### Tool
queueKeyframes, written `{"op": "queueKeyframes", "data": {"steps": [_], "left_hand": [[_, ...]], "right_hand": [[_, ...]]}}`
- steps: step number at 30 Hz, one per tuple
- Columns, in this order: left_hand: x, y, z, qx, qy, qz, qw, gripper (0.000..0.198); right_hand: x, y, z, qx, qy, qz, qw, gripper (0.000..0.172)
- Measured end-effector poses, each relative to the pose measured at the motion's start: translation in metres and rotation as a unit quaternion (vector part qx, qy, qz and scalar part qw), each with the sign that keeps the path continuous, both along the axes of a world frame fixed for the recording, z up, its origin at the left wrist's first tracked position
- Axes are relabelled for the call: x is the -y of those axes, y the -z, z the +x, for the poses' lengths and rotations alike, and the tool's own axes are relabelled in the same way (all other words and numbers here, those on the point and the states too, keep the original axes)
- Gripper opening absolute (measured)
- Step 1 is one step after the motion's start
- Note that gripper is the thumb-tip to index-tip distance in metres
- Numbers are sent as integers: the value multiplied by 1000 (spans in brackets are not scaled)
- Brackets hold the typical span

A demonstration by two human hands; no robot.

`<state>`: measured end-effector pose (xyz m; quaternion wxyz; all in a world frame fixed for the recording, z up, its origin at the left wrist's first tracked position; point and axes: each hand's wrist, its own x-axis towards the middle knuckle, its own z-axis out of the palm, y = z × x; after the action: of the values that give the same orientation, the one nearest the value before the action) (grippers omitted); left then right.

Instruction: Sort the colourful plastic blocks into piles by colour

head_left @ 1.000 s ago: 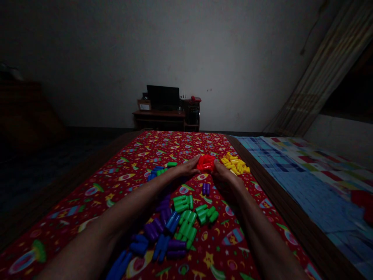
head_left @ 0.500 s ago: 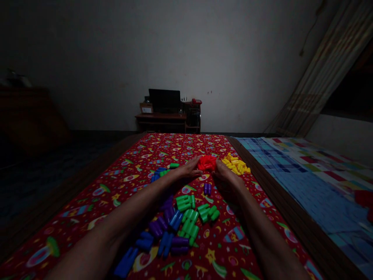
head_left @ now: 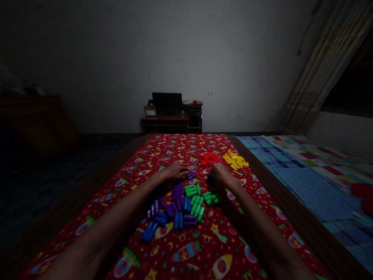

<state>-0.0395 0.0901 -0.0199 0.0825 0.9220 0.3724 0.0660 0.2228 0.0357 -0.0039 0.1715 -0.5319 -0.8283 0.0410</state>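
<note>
Red heap, yellow heap on patterned cloth, beyond hands

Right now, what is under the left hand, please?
Around the left hand, red patterned cloth shows, with one purple block beside it and more purple blocks on its near side. Whatever lies directly beneath is covered.
</note>
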Motion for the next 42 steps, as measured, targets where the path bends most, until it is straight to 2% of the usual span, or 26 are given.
{"op": "queueKeyframes", "data": {"steps": [5, 9, 12, 17, 20, 25, 29, 33, 37, 39, 42], "left_hand": [[27, -7, 5, 7, 40, -19, 999, 37], [43, -5, 3, 16, 0, 21, 1000, 37], [62, 0, -8, 30, -48, 83, 995, 35], [109, 11, -43, 88, -45, 130, 987, 35], [129, 23, -66, 131, -69, 157, 976, 35], [131, 49, -92, 206, -117, 210, 949, 37], [130, 54, -97, 222, -141, 229, 937, 37], [133, 48, -94, 228, -171, 228, 931, 35], [131, 50, -94, 242, -193, 207, 928, 38], [129, 55, -95, 238, -215, 182, 930, 42], [127, 59, -95, 215, -246, 127, 937, 56]], "right_hand": [[12, 18, 19, -8, 51, 13, 999, 33], [3, 27, 22, -43, 109, 27, 993, 35], [-9, 27, 21, -34, 83, 8, 996, 36], [-18, 21, 28, -17, -11, -18, 1000, 43], [-23, 18, 31, -42, -20, -10, 999, 41], [-49, 2, 18, -73, 38, 47, 996, 42], [-61, -5, 8, -38, 79, 57, 995, 44], [-44, 4, 14, -63, 79, 89, 991, 38], [-3, 18, 27, -120, 34, 76, 989, 34], [22, 26, 33, -151, -2, 41, 988, 41], [55, 43, 38, -149, -36, -4, 988, 60]]}}
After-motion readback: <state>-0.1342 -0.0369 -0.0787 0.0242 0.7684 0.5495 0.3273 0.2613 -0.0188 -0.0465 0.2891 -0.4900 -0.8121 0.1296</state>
